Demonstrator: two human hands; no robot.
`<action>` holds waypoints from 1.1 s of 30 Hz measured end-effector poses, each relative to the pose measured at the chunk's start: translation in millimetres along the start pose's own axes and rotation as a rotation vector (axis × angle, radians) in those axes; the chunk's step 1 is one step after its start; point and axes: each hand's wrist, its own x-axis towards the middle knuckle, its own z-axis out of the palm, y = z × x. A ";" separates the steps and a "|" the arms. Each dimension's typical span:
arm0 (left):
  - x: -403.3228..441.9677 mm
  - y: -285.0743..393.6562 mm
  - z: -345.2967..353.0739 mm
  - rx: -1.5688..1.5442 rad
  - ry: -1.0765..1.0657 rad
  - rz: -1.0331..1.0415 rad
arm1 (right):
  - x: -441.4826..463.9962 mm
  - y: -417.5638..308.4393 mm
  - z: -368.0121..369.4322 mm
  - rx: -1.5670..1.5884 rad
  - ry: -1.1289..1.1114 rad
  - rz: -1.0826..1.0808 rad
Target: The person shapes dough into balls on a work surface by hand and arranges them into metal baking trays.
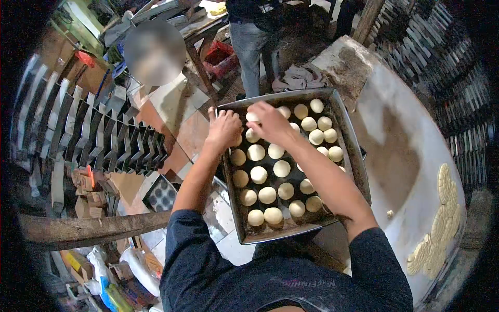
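A deep metal baking tray (pixel 352 138) lies in front of me, dotted with several round, pale dough balls (pixel 281 168). At the tray's far left corner, my left hand (pixel 225 128) is closed over the rim with its fingers bent. A dough ball partly shows below that hand. My right hand (pixel 269 123) reaches over the far part of the tray, its fingers closed around a dough ball (pixel 252 117) beside the left hand. My right forearm hides some of the balls on the right side.
On the right, a floury worktable (pixel 392 177) holds flattened, patterned dough pieces (pixel 436 229). Stacked metal pans (pixel 99 125) stand at left, above a wooden beam (pixel 99 228). Another person (pixel 247 47) stands beyond the tray near a red crate (pixel 219 58). More stacked metal racks (pixel 429 47) line the right.
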 end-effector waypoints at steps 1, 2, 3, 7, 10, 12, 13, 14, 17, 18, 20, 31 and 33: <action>-7.6 -2.3 -3.4 0.017 0.079 -0.001 | -2.6 4.9 7.0 -0.228 -0.055 -0.043; -23.4 -3.2 -17.1 -0.006 0.203 0.024 | -7.7 6.5 13.6 -0.452 -0.109 -0.079; -44.7 -2.4 -35.4 -0.035 0.322 0.054 | -17.8 7.1 9.2 -0.347 -0.015 -0.095; -151.3 10.1 -54.7 -0.647 0.431 -0.200 | -112.7 12.5 -87.2 -0.128 0.385 0.029; -236.5 39.4 3.9 -1.234 0.165 -0.509 | -237.1 49.5 -153.7 -0.348 0.461 0.479; -255.4 100.8 -2.9 -1.503 0.061 -0.459 | -311.3 67.7 -171.2 -0.217 0.254 0.849; -280.5 112.0 42.4 -1.401 -0.007 -0.483 | -341.6 73.4 -166.4 0.119 0.209 0.975; -279.8 133.1 30.8 -1.668 -0.010 -0.649 | -364.5 76.3 -157.6 0.467 0.156 1.065; -296.3 119.7 53.3 -1.922 0.139 -0.582 | -405.9 63.1 -126.2 0.975 0.303 0.834; -300.9 109.3 57.9 -1.870 0.143 -0.565 | -403.9 62.1 -117.5 1.077 0.319 0.802; -306.2 91.3 60.8 -1.760 0.142 -0.554 | -391.5 46.1 -114.0 1.207 0.345 0.762; -148.8 29.2 -44.2 -1.567 0.106 -0.125 | -432.1 84.4 -96.1 1.299 0.576 0.366; -70.9 75.6 -90.5 -1.810 0.111 0.183 | -420.0 106.1 -117.8 1.215 0.666 0.261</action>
